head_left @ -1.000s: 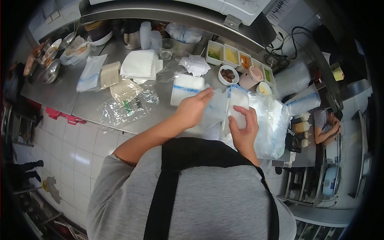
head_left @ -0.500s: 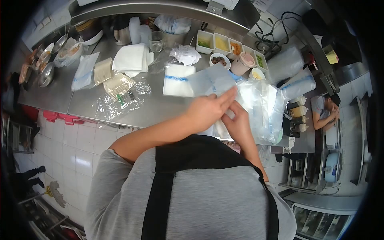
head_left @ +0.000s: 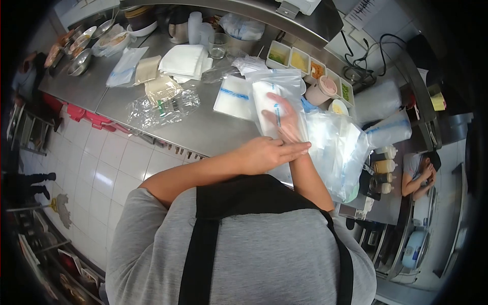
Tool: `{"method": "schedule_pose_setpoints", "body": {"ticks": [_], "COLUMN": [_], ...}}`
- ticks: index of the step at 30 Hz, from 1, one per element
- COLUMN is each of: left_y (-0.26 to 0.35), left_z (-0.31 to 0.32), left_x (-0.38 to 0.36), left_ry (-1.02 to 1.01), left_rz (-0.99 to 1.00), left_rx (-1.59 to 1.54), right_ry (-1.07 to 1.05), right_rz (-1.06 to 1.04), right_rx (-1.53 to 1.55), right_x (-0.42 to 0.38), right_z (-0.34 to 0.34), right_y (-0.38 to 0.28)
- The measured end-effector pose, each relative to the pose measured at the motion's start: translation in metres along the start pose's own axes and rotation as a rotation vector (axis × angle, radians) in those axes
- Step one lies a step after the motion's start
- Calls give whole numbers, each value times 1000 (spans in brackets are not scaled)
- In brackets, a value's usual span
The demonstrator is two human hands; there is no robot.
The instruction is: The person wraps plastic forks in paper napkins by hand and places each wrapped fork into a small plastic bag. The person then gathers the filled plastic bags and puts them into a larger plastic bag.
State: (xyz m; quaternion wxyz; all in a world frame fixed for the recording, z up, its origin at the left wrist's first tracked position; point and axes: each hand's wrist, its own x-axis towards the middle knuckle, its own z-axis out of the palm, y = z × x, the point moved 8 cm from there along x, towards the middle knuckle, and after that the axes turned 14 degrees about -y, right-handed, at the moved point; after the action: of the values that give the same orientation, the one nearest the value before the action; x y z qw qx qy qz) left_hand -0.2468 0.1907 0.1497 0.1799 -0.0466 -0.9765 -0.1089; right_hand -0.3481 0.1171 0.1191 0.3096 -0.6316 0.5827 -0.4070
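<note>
My right hand (head_left: 285,118) is inside a clear plastic bag (head_left: 297,81) with blue print, showing through the film. Its thumb and fingers are apart, and something white lies beside them in the bag. My left hand (head_left: 269,154) crosses over the right wrist at the bag's mouth, its fingers straight and together against the bag's edge; the thumb is hidden. Left of the bag, a white packet with a blue stripe (head_left: 232,100) lies on the steel counter (head_left: 206,133). More clear bags (head_left: 333,147) are piled to the right.
White tubs of chopped food (head_left: 278,54) line the back right, near a pink-topped container (head_left: 321,90). Squeeze bottles (head_left: 385,166) stand at right. White napkins (head_left: 183,61), crinkled clear wrap (head_left: 162,109) and metal bowls (head_left: 80,63) lie leftward. A person (head_left: 419,173) is at far right.
My right hand has gone into the bag, which now surrounds its fingers and stands more upright. My left hand has come down to the bag's mouth. The camera view has turned slightly.
</note>
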Motion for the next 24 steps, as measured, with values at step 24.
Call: {"method": "schedule_pose_setpoints", "body": {"ticks": [24], "left_y": [-214], "left_z": [28], "left_x": [-24], "left_ry": [32], "left_rz": [-653], "left_rx": [-1125], "right_ry": [-573], "right_rz": [-210], "right_rx": [-135], "right_x": [-15], "right_z": [1], "right_y": [20]}}
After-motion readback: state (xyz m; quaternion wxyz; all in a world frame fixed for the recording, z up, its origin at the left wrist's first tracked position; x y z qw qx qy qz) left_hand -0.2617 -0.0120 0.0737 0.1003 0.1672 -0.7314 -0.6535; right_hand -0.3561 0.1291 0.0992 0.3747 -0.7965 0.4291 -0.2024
